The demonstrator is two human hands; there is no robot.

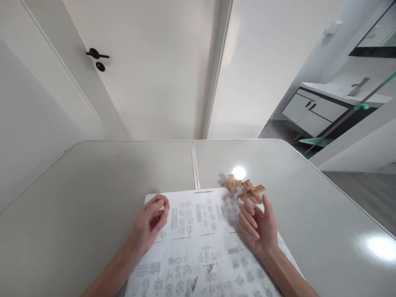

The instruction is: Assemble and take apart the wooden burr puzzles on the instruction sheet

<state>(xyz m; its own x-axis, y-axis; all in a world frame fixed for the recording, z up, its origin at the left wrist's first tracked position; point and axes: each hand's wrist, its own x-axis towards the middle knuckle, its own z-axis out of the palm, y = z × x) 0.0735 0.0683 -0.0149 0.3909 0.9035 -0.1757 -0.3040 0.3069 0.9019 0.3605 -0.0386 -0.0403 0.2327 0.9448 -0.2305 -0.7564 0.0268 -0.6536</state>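
Observation:
My left hand hovers over the left edge of the printed paper sheet. Its fingers curl loosely towards the thumb, and nothing shows between them. Palm up, my right hand is over the sheet's right side with fingers half bent and thumb apart, holding nothing that I can see. Just beyond its fingertips is an interlocking wooden puzzle of crossed bars, with a dark mark on one block. Whether the fingers touch it I cannot tell. A smaller wooden puzzle stands left of it on the table.
The pale table has a seam running from its far edge to the sheet. Behind it stand a white door with a black handle and a white panel. At far right are a sink cabinet and a pole with green parts.

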